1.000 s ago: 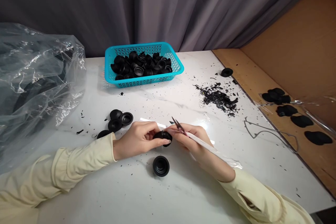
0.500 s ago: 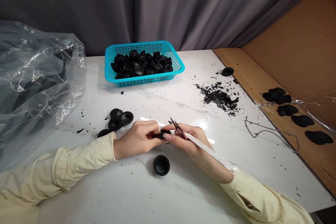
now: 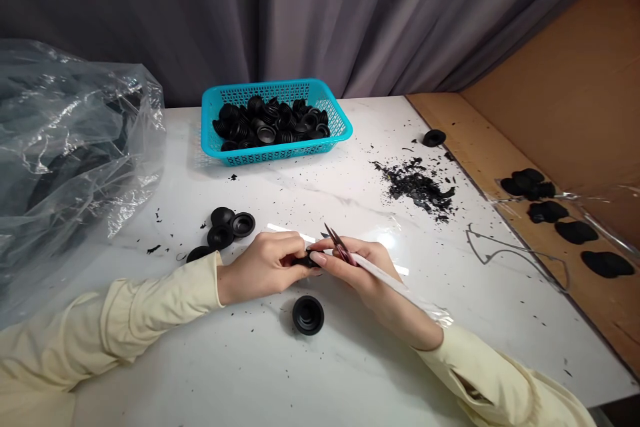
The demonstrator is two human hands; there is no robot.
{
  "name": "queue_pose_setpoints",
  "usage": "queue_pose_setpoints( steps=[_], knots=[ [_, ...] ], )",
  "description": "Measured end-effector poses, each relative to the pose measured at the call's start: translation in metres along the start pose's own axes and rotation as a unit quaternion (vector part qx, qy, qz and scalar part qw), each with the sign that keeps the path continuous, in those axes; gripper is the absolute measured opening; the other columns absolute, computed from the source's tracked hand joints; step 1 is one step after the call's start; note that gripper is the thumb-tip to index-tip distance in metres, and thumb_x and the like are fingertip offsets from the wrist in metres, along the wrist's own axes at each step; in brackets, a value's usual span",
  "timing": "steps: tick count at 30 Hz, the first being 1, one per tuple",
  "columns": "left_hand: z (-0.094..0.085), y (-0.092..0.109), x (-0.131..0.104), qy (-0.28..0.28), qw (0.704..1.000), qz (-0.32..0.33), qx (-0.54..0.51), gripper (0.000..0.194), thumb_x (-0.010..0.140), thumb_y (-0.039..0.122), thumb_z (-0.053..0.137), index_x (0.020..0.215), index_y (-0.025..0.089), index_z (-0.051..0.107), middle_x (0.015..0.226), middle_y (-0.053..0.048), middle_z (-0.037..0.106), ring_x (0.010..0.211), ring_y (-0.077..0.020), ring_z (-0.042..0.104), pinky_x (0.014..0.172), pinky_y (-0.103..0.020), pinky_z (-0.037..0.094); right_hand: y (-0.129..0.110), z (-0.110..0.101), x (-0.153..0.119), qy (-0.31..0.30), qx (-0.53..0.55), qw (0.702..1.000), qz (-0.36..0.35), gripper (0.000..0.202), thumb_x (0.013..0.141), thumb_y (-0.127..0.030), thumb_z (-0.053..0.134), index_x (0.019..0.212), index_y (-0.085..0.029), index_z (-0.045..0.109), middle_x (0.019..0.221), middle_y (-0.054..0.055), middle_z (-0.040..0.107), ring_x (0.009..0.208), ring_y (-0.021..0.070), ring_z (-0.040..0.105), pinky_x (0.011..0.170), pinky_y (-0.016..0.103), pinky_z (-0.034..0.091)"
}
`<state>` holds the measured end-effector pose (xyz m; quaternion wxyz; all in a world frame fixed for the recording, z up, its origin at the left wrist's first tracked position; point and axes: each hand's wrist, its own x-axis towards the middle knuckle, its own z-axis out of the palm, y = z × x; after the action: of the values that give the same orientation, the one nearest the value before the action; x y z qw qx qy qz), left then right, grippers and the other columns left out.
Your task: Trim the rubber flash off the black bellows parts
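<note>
Through the head camera I take the blue basket (image 3: 345, 125) as my landmark; it stands on the white worktop (image 3: 225, 373) and holds a heap of ribbed black parts (image 3: 267, 123). On the near side of the basket, well apart from it, my left hand (image 3: 263, 263) has its fingers clamped on a small black piece (image 3: 301, 260), mostly hidden between my hands. My right hand (image 3: 367, 270) meets it there, thumb and forefinger closed on the same piece, while a pointed tool (image 3: 336, 238) sticks up out of that hand, its tips aimed toward the basket. Nearer to me than the held piece, in line with the basket, a round black cup (image 3: 308, 315) lies open side up. A cluster of black caps (image 3: 220, 236) rests before the basket's left end, partly beside my sleeve. Right of the basket I see a pile of black scraps (image 3: 417, 183), a lone black ring (image 3: 434, 138) and, farther right, flat black pieces (image 3: 607, 264) on a brown board (image 3: 545, 255). A clear plastic bag (image 3: 85, 147) sits left of the basket.
</note>
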<state>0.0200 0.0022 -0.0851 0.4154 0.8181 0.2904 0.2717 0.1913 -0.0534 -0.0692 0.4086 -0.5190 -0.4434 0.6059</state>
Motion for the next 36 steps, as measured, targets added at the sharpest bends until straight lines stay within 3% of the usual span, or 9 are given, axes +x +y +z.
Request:
queue_pose_setpoints(
  steps=[7, 14, 18, 21, 26, 31, 36],
  knots=[
    [-0.001, 0.001, 0.002, -0.001, 1.0, -0.009, -0.022, 0.037, 0.078, 0.018, 0.058, 0.054, 0.018, 0.029, 0.054, 0.006, 0.032, 0.05, -0.0081, 0.027, 0.046, -0.023, 0.025, 0.0, -0.001, 0.001, 0.015, -0.022, 1.0, 0.01, 0.018, 0.073, -0.034, 0.074, 0.083, -0.019, 0.072, 0.056, -0.005, 0.035, 0.054, 0.0108, 0.03, 0.051, 0.025, 0.026],
    [-0.005, 0.003, 0.004, -0.004, 0.988, -0.107, -0.108, 0.044, 0.071, 0.027, 0.071, 0.053, 0.017, 0.032, 0.052, 0.007, 0.031, 0.049, -0.0066, 0.027, 0.044, -0.021, 0.024, 0.006, -0.007, 0.0, 0.029, 0.009, 0.999, 0.018, 0.024, 0.085, -0.042, 0.064, 0.086, -0.018, 0.065, 0.06, -0.004, 0.031, 0.055, 0.0108, 0.024, 0.048, 0.027, 0.016],
    [-0.007, 0.004, 0.006, -0.005, 0.981, -0.132, -0.14, 0.043, 0.07, 0.028, 0.071, 0.053, 0.017, 0.033, 0.051, 0.007, 0.032, 0.047, -0.0059, 0.03, 0.042, -0.02, 0.024, 0.01, -0.008, 0.002, 0.008, 0.039, 0.999, 0.016, 0.041, 0.086, -0.043, 0.064, 0.061, -0.018, 0.043, 0.061, -0.005, 0.021, 0.055, 0.0099, 0.017, 0.048, 0.027, 0.012],
    [-0.007, 0.005, 0.005, -0.005, 0.979, -0.141, -0.147, 0.042, 0.069, 0.028, 0.072, 0.053, 0.017, 0.034, 0.051, 0.008, 0.033, 0.045, -0.0052, 0.031, 0.04, -0.019, 0.025, 0.009, -0.009, 0.003, -0.022, 0.063, 0.998, 0.023, 0.049, 0.085, -0.041, 0.065, 0.059, -0.019, 0.03, 0.06, -0.006, 0.018, 0.053, 0.0092, 0.015, 0.047, 0.027, 0.011],
    [-0.007, 0.007, 0.005, -0.012, 0.971, -0.165, -0.172, 0.041, 0.069, 0.028, 0.071, 0.054, 0.017, 0.035, 0.048, 0.008, 0.035, 0.039, -0.0043, 0.036, 0.035, -0.017, 0.027, 0.006, -0.01, 0.003, -0.054, 0.112, 0.991, 0.045, 0.044, 0.083, -0.04, 0.066, 0.059, -0.019, 0.036, 0.056, -0.008, 0.019, 0.049, 0.0077, 0.012, 0.044, 0.026, 0.01],
    [-0.01, 0.007, 0.005, -0.042, 0.952, -0.208, -0.22, 0.034, 0.073, 0.03, 0.068, 0.057, 0.017, 0.041, 0.048, 0.006, 0.047, 0.036, -0.0065, 0.045, 0.034, -0.018, 0.037, 0.006, -0.011, 0.004, -0.062, 0.155, 0.983, 0.07, 0.037, 0.08, -0.039, 0.069, 0.062, -0.018, 0.043, 0.052, -0.01, 0.019, 0.046, 0.0065, 0.011, 0.042, 0.024, 0.01],
    [-0.011, 0.006, 0.004, -0.05, 0.949, -0.207, -0.233, 0.032, 0.074, 0.029, 0.068, 0.058, 0.016, 0.043, 0.047, 0.005, 0.048, 0.036, -0.0066, 0.045, 0.034, -0.018, 0.039, 0.006, -0.011, 0.004, -0.059, 0.171, 0.981, 0.074, 0.037, 0.079, -0.039, 0.07, 0.062, -0.018, 0.043, 0.051, -0.011, 0.019, 0.045, 0.0062, 0.011, 0.042, 0.024, 0.009]
  ],
)
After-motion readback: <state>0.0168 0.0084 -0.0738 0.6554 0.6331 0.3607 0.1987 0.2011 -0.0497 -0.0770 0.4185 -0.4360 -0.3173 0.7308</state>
